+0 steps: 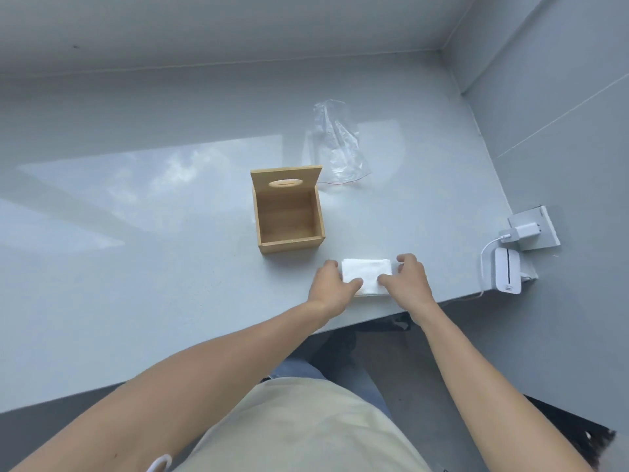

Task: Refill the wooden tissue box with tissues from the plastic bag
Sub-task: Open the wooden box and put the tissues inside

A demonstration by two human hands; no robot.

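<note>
both hands, left hand (332, 282) and right hand (406, 279), fingers closed on the ends of a white tissue stack (366, 275) on the grey surface (136, 267). wooden box (289, 216) open, just beyond. plastic bag (337, 144) farther back.

We see both hands on a white tissue stack (366, 276) near the worktop (136, 267) edge: left hand (332, 284) and right hand (406, 279) grasp its ends. Behind stands the wooden box (289, 216), lid up (empty inside), with the clear bag (337, 144) lying beyond it.
</note>
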